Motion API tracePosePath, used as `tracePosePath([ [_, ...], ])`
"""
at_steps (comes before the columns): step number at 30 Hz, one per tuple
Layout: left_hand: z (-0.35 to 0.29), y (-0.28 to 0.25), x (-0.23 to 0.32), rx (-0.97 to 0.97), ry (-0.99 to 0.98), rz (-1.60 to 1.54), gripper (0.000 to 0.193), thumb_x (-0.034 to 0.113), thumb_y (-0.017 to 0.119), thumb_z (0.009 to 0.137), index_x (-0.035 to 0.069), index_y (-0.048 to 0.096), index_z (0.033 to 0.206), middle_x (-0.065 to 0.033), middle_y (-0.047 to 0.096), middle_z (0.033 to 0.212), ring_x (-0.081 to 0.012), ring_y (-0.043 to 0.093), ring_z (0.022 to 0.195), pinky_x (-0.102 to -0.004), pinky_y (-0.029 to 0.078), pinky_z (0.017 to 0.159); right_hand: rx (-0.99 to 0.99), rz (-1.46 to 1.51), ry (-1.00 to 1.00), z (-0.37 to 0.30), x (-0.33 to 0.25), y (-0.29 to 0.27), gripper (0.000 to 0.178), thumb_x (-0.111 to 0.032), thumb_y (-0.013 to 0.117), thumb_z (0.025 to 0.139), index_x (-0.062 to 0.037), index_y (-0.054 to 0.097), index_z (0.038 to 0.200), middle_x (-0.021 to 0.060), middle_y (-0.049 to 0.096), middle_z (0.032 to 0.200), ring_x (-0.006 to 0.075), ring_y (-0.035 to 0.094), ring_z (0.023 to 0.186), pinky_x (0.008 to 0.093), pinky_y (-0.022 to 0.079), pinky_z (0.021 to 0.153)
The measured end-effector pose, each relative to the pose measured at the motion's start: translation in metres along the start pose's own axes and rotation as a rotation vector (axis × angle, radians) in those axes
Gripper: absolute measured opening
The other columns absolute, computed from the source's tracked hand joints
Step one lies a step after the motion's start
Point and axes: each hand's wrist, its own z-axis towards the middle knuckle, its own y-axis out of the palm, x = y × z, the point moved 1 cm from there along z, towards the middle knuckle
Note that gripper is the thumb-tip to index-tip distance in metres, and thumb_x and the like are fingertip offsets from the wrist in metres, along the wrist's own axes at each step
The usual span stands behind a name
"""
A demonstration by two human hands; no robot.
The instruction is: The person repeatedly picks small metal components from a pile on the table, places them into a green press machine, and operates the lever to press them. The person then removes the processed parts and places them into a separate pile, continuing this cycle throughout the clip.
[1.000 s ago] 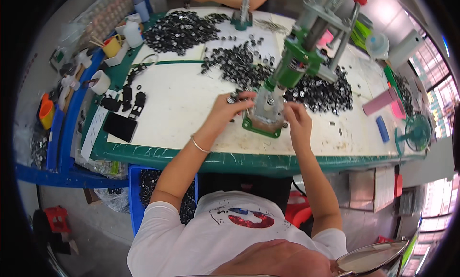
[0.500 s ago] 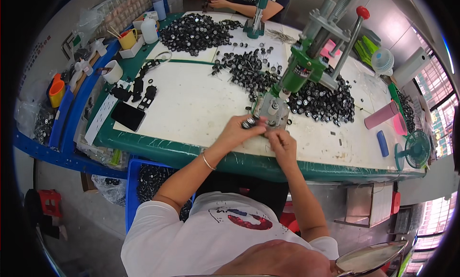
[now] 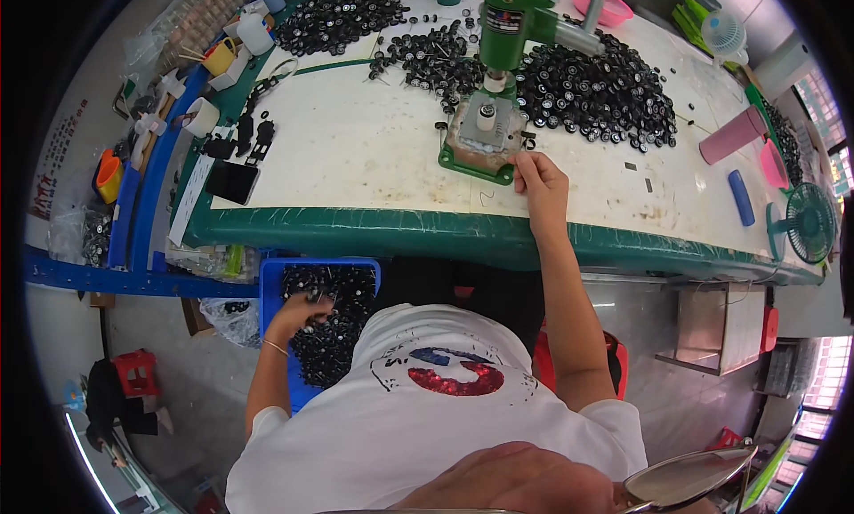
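Observation:
My left hand [image 3: 301, 317] is down at a blue bin [image 3: 322, 261] below the table edge, over a heap of small black parts with thin metal pins [image 3: 336, 345]. Its fingers are smeared by motion, so what they hold, if anything, does not show. On the table, my right hand [image 3: 544, 183] has thumb and fingers pinched together beside the front right corner of a green hand press [image 3: 505, 36]. Whatever lies in that pinch is hidden. An upright metal peg [image 3: 486, 116] stands on the press's base plate, with nothing visible on top.
Small black wheels [image 3: 596, 92] lie heaped right of the press; another heap [image 3: 342, 18] lies far left. A dark phone [image 3: 233, 183] is near the left edge. A pink cylinder [image 3: 733, 133], blue roll [image 3: 740, 197] and green fan [image 3: 808, 222] stand at the right.
My left hand has left the press area and dropped to the blue bin; the black wheel piece it held is out of sight. My right hand stays near the press base. The view has tilted downward.

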Motion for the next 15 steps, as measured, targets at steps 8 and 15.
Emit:
tracePosePath([
  [8, -0.054, 0.039, 0.097, -0.332, 0.318, 0.174, 0.048, 0.025, 0.073, 0.083, -0.002, 0.06, 0.122, -0.0128, 0.063, 0.122, -0.0199, 0.057, 0.115, -0.032, 0.042, 0.101, -0.012, 0.082, -0.033, 0.002, 0.006, -0.005, 0.022, -0.02, 0.059, 0.093, -0.0007, 0.069, 0.089, -0.0037, 0.054, 0.067, 0.0031, 0.045, 0.057, 0.0184, 0.037, 0.053],
  [15, -0.007, 0.051, 0.297, 0.222, 1.085, 0.472, 0.034, 0.017, 0.066, 0.086, 0.004, 0.065, 0.117, -0.0077, 0.066, 0.114, -0.0163, 0.06, 0.103, -0.0298, 0.045, 0.091, 0.012, 0.002, -0.025, 0.0, 0.003, -0.004, 0.024, -0.022, 0.06, 0.093, 0.0, 0.068, 0.09, -0.0036, 0.054, 0.067, 0.003, 0.046, 0.058, 0.0187, 0.036, 0.053],
])
